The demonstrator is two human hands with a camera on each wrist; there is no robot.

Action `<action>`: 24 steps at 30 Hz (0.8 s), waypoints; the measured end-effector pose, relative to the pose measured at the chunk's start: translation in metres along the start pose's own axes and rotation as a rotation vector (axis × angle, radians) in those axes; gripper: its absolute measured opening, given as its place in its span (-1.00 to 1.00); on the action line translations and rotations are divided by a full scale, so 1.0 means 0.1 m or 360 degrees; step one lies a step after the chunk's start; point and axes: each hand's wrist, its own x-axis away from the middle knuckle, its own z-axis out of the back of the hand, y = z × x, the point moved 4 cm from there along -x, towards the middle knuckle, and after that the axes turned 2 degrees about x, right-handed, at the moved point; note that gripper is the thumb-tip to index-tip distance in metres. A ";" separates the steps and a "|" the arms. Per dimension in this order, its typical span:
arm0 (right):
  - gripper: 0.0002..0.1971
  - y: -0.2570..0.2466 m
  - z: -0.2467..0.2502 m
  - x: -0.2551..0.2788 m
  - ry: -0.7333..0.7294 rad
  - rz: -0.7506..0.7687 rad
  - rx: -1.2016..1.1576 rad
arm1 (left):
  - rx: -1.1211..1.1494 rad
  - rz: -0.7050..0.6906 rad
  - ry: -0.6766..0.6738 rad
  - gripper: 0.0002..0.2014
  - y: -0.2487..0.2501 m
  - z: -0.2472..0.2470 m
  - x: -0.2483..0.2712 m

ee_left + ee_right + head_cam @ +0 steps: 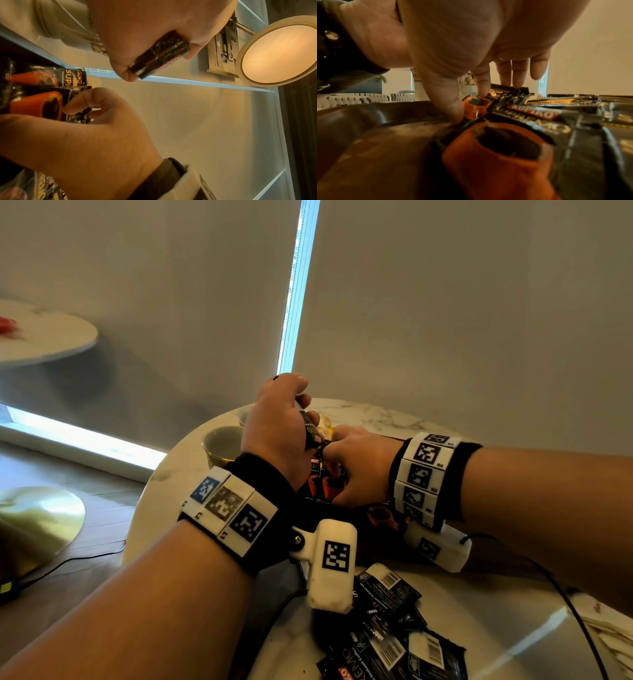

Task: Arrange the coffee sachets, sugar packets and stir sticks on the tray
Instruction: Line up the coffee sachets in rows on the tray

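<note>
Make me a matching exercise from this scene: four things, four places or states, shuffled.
Things:
1. left hand
2. right hand
3. empty cup
4. loose sachet pile

Places or states:
A. on the table's near edge
B. grips a bundle of sachets above the tray
C. pinches a sachet lying on the tray
D. stands left of the hands

Pairs: 1-B, 2-C, 3-D, 4-A

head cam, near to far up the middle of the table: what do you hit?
Loose pile of coffee sachets → left wrist camera → sachets on the tray under the right hand → left hand gripping held sachets → far table edge.
</note>
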 end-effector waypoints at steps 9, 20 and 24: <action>-0.65 0.02 0.01 0.06 0.0013 -0.0057 -0.0021 | 0.0017 0.0000 -0.0031 -0.84 -0.02 0.01 -0.02; -0.22 0.25 0.31 0.25 0.0565 -0.0074 -0.0621 | 0.0087 0.0169 -0.0100 -0.62 -0.08 -0.01 -0.03; -0.22 0.29 0.36 0.34 0.0802 0.0145 -0.0614 | -0.0152 0.0066 -0.0129 -0.55 -0.11 -0.04 -0.01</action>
